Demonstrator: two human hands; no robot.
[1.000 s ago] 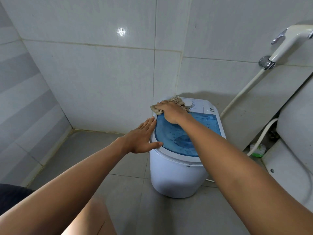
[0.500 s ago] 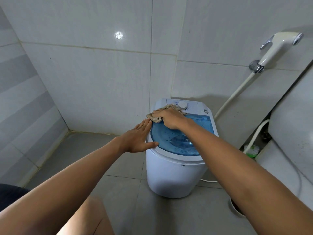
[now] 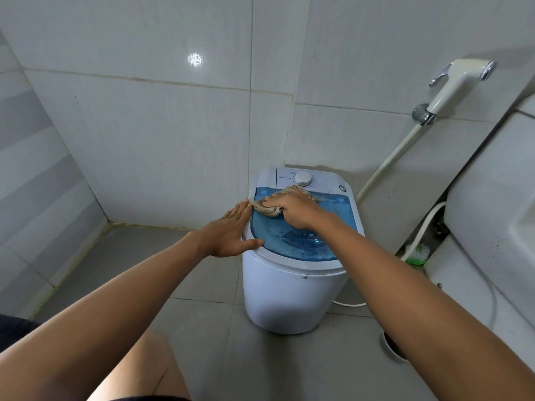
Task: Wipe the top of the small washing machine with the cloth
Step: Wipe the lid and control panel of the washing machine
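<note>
A small white washing machine [image 3: 289,296] stands on the grey tiled floor against the wall. Its top has a see-through blue lid [image 3: 301,241] and a white control panel with a round dial [image 3: 303,178] at the back. My right hand [image 3: 292,208] presses a beige frayed cloth [image 3: 267,208] flat onto the rear left part of the lid. My left hand [image 3: 228,233] lies flat with fingers extended against the machine's left rim, thumb resting on the rim's front left edge.
A white bidet sprayer [image 3: 454,85] hangs on the right wall with its hose [image 3: 388,163] running down behind the machine. A toilet [image 3: 492,215] fills the right edge, with a green-and-white brush [image 3: 417,253] beside it. Tiled walls close in behind and on the left.
My right hand and the cloth have slid from the control panel at the back toward me onto the blue lid, uncovering the dial. My left hand has stayed on the left rim.
</note>
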